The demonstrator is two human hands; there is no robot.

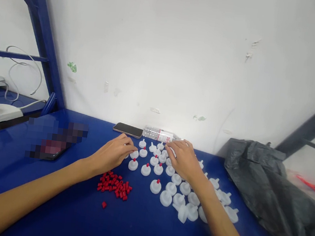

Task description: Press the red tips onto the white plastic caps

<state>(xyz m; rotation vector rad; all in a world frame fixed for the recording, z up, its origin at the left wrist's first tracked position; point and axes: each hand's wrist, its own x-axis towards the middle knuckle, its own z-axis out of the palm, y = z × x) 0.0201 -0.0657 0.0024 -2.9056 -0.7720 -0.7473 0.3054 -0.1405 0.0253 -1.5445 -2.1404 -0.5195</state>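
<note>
Several white plastic discs with a small spout [166, 197] stand on the blue table [138, 226]; some at the back carry a red cap [146, 168]. A heap of loose red caps [114, 184] lies just below my left hand [114, 153], and one stray cap [104, 204] lies nearer me. My left hand's fingers are curled and pinched at a disc [134, 153] on the group's left edge. My right hand [185, 159] rests palm down over the discs at the back right, fingers bent and pinched over a disc; what it holds is hidden.
A phone [127, 129] and a lying water bottle [159, 134] sit against the white wall. A black plastic bag [269, 189] fills the right side. A blurred dark item [54, 141] lies at left. Blue shelf posts [45, 39] and white cables [21, 78] stand far left.
</note>
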